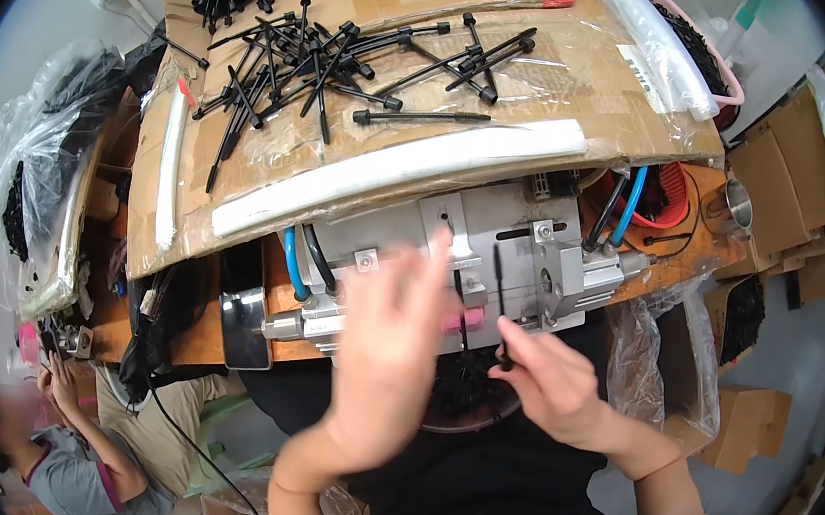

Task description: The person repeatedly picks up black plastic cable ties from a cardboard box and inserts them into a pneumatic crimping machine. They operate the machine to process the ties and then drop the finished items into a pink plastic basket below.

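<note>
My right hand [555, 381] is closed on the lower end of a thin black plastic rod [501, 285], which points upward in front of the metal fixture [523, 259]. My left hand [387, 355] is raised to its left, smeared by motion, so its fingers and anything in them cannot be made out. Between the hands, a second black rod [460, 288] runs down the middle of the fixture past pink pads [466, 320]. On the cardboard above lies a loose heap of black rods with thick heads [322, 62].
A taped cardboard sheet [552, 81] overhangs the fixture. Blue air hoses [629, 205] and pneumatic cylinders flank it. A red basket [675, 200] and metal cup [738, 203] stand at right. Cardboard boxes [807, 188] fill the far right. Another person [98, 471] sits at lower left.
</note>
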Demonstrator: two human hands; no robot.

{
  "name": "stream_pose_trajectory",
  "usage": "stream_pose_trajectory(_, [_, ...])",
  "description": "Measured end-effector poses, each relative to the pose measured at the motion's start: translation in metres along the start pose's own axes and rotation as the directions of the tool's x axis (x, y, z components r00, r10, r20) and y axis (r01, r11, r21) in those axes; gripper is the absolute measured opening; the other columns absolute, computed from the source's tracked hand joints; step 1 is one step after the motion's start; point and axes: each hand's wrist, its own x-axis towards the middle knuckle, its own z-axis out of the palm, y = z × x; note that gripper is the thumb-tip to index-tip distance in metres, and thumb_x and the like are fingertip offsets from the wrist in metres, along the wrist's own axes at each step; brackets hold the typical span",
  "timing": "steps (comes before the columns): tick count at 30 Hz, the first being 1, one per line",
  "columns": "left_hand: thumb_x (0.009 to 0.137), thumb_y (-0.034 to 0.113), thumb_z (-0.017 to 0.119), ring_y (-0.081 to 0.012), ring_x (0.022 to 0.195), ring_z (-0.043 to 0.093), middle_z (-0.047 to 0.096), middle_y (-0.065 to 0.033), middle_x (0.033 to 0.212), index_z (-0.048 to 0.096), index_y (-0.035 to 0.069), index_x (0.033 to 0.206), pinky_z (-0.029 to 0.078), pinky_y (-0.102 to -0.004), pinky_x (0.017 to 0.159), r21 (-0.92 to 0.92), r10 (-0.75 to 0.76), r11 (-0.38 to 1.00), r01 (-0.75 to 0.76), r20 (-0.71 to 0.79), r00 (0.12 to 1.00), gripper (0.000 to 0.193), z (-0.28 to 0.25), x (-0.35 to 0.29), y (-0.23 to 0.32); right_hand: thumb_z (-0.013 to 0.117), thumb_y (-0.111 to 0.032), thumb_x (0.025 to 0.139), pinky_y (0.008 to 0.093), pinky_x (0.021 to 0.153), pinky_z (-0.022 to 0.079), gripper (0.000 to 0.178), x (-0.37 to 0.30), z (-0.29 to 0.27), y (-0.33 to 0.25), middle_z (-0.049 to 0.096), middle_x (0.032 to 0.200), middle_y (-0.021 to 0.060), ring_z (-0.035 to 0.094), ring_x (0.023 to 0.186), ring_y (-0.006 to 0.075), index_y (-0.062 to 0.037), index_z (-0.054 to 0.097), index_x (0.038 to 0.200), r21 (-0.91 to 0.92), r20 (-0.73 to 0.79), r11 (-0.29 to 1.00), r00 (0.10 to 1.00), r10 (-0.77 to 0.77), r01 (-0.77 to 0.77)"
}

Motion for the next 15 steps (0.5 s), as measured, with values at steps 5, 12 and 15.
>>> stream_pose_trajectory(5, [0.091, 0.003, 0.055, -0.0305, 0.095, 0.052, 0.058, -0.0124, 0.102, 0.061, 0.002, 0.097, 0.041, -0.0379, 0.089, 0.033, 0.071, 0.997, -0.07, -0.043, 0.997, 0.008, -0.018, 0.1, -0.067, 0.077, 0.008, 0.068, 0.0337, 0.058, 0.046, 0.067, -0.017, 0.031, 0.001, 0.056, 0.074, 0.0103, 0.054, 0.064, 0.0239, 0.0084, 0.053, 0.13, 0.008, 0.056, 0.999, 0.998, 0.031, -0.031])
stream_pose_trajectory(12, [0.082, -0.008, 0.058, -0.0209, 0.08, 0.059, 0.06, -0.01, 0.09, 0.06, -0.001, 0.095, 0.047, -0.0305, 0.076, -0.207, 0.191, 0.964, -0.167, 0.1, 0.977, 0.014, -0.037, 0.095, -0.066, 0.076, -0.002, 0.075, 0.0349, 0.061, 0.045, 0.066, -0.012, 0.034, 0.006, 0.052, 0.075, 0.009, 0.051, 0.066, 0.0224, 0.0067, 0.05, 0.134, -0.023, 0.133, 0.998, 0.989, 0.059, -0.056])
stream_pose_trajectory(15, [0.074, -0.014, 0.063, -0.0291, 0.088, 0.057, 0.061, -0.0114, 0.094, 0.065, 0.003, 0.109, 0.047, -0.0355, 0.079, -0.11, 0.125, 0.985, -0.13, -0.052, 0.991, 0.039, -0.021, 0.042, -0.027, 0.078, -0.005, 0.073, 0.0337, 0.063, 0.047, 0.067, -0.002, 0.014, 0.001, 0.06, 0.085, 0.0114, 0.054, 0.07, 0.0236, 0.0068, 0.051, 0.134, -0.042, 0.11, 0.997, 0.992, 0.067, -0.062])
